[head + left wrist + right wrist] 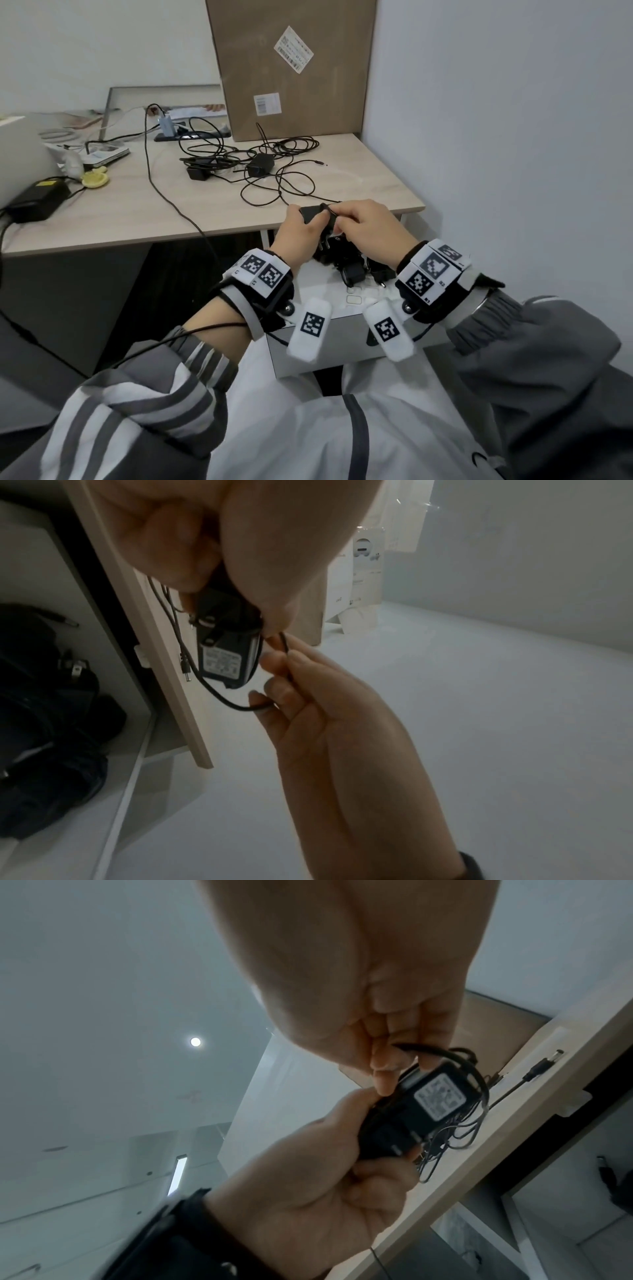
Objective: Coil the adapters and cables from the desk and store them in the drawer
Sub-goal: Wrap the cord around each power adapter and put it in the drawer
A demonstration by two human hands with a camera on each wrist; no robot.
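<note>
Left hand [297,230] gripping adapter [311,215], right hand [368,222] pinching its cable [286,647], tangled cables [274,164] beyond

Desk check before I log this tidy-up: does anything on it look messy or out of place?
Yes: black cables lie tangled and uncoiled across the desk around two adapters. One barrel plug sticks out loose.

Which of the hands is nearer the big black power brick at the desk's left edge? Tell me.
Left. The left hand grips the small adapter at the desk's front edge, on the side toward the power brick; the right hand pinches its cable, farther right.
</note>
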